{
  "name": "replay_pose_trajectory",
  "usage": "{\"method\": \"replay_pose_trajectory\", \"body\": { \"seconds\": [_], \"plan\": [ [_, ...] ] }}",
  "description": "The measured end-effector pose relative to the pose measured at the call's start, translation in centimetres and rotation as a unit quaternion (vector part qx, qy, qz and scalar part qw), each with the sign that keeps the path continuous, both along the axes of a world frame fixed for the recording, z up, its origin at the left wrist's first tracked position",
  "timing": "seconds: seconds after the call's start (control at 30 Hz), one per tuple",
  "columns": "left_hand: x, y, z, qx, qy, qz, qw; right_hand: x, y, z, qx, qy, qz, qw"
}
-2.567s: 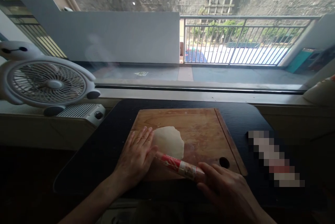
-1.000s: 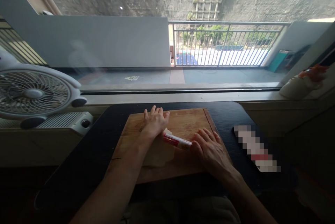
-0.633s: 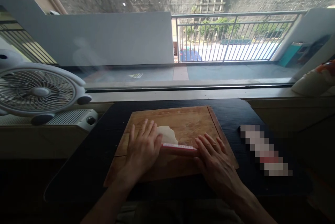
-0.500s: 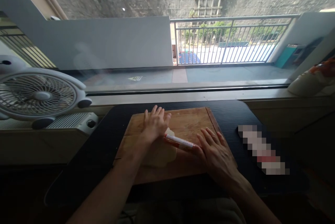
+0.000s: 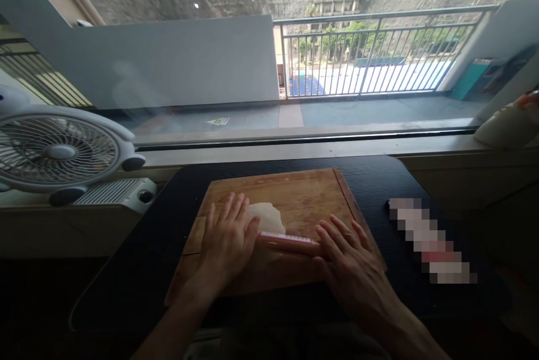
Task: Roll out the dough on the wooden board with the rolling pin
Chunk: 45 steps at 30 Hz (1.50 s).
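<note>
A rolling pin [image 5: 288,242] with a red-and-white printed wrapping lies across a thin, pale sheet of dough [image 5: 269,217] on a wooden board [image 5: 307,191]. My left hand [image 5: 229,236] rests flat over the pin's left end, palm down, with its fingers stretched and spread. Over the right end lies my right hand [image 5: 347,250], also palm down, fingers extended toward the board's right side. Both palms hide the ends of the pin. The dough's far edge shows beyond the pin, while its nearer part is dim in shadow.
The board lies on a black table [image 5: 145,270] by a window. A pixelated object [image 5: 432,242] is on the table's right side. To the left, a white fan [image 5: 61,149] stands on a white ribbed unit [image 5: 113,194]. A white vase-like object [image 5: 507,127] sits at the right.
My left hand and the pin's left end have come toward me, so the pin lies less slanted. More of the dough's far part shows. My right hand has shifted only slightly.
</note>
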State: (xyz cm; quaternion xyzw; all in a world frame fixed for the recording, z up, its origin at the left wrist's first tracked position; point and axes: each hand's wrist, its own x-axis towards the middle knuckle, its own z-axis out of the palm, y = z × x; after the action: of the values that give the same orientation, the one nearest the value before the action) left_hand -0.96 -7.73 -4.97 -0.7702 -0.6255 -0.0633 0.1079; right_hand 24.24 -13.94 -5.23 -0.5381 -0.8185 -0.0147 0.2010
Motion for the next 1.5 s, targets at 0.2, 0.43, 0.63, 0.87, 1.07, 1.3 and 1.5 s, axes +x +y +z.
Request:
{"method": "replay_pose_trajectory", "body": {
  "seconds": [0.2,0.43,0.63,0.87,1.07,1.3,1.5],
  "plan": [
    [5.2,11.1,1.8,-0.136,-0.05,0.031,0.989,-0.8,0.3,0.7,-0.002,-0.009,-0.057,0.998],
    [-0.1,1.7,0.0,-0.017,-0.03,-0.005,0.999,-0.5,-2.2,0.1,0.029,0.01,0.015,0.999],
    [-1.4,0.5,-0.4,-0.01,-0.02,0.006,1.0,-0.6,-1.0,1.0,0.031,0.021,0.023,0.999],
    [4.0,10.2,2.0,-0.132,-0.057,0.039,0.989,-0.5,1.1,0.5,0.016,-0.002,-0.06,0.998],
    [-0.4,0.0,0.0,-0.007,-0.02,-0.024,0.999,-0.4,-1.6,-0.2,0.047,-0.02,0.035,0.998],
    [-0.1,0.1,-0.2,-0.001,-0.034,0.008,0.999,-0.4,-0.7,0.6,0.019,-0.006,0.016,1.0],
    [5.4,11.0,1.9,-0.116,-0.086,0.057,0.988,-0.3,1.0,1.0,0.018,-0.023,-0.047,0.998]
  ]
}}
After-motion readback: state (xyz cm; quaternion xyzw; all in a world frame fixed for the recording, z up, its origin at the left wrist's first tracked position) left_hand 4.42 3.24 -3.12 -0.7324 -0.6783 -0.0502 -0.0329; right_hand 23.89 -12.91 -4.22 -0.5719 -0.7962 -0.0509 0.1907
